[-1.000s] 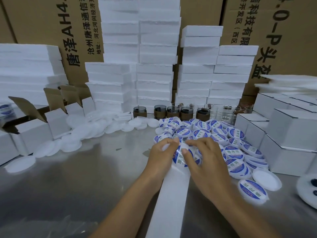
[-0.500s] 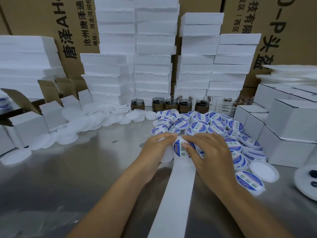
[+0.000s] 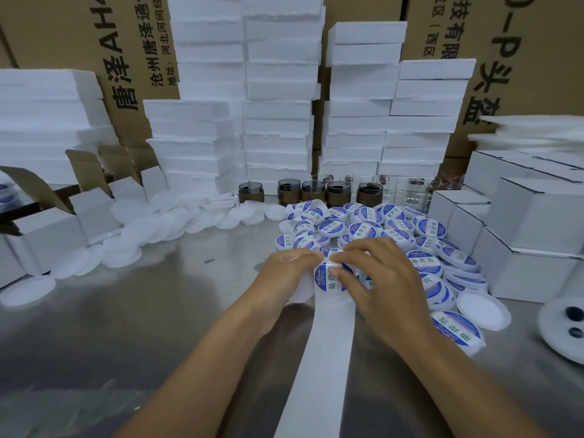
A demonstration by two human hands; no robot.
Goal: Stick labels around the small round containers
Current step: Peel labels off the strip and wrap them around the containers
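A small round white container (image 3: 301,287) is gripped by my left hand (image 3: 284,267), mostly hidden behind the fingers. A blue-and-white round label (image 3: 328,276) lies on a long white backing strip (image 3: 325,349) that runs toward me. My right hand (image 3: 382,279) pinches the label's upper edge, thumb pressed on its face. Both hands meet at the label, just in front of a heap of labelled containers (image 3: 363,229).
Plain white lids (image 3: 177,222) are spread at left and one lid (image 3: 483,309) lies at right. Dark jars (image 3: 313,189) stand behind the heap. White cartons (image 3: 531,248) sit at right, open cartons (image 3: 47,229) at left, foam slab stacks (image 3: 278,121) behind.
The view has tilted slightly, so everything sits a little lower or closer. My hands stay together on the label and container; the right thumb has shifted down onto the label face.
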